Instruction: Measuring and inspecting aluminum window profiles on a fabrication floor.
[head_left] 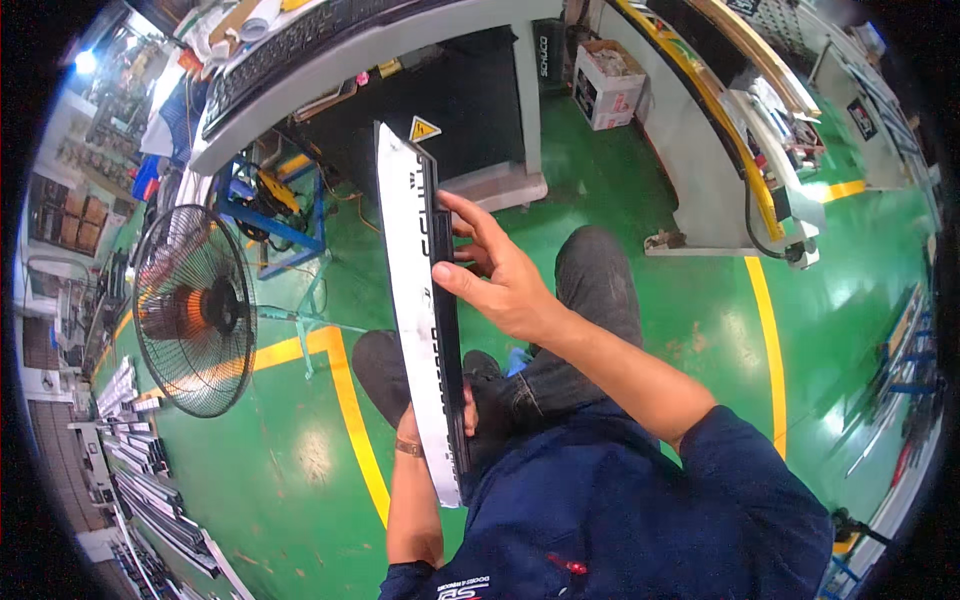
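Note:
A long straight profile bar [405, 250], with a white film-like face bearing dark print and a black ridged side, stands lengthwise in front of my body. Beneath its near half is my left hand [470, 410]; the bar hides most of it, and the fingers that show curl round the black side. On the upper half, my right hand [500, 280] has its thumb against the black side near the white face. Its other fingers bend onto the same ridged side, their tips partly hidden.
A black wire-cage fan [195, 310] stands at left, near a blue metal frame [285, 215]. Ahead is a grey machine [530, 100] with a dark panel. A cardboard box [608, 85] sits beside a yellow-edged machine [745, 170]. Profiles lie at lower left [165, 500].

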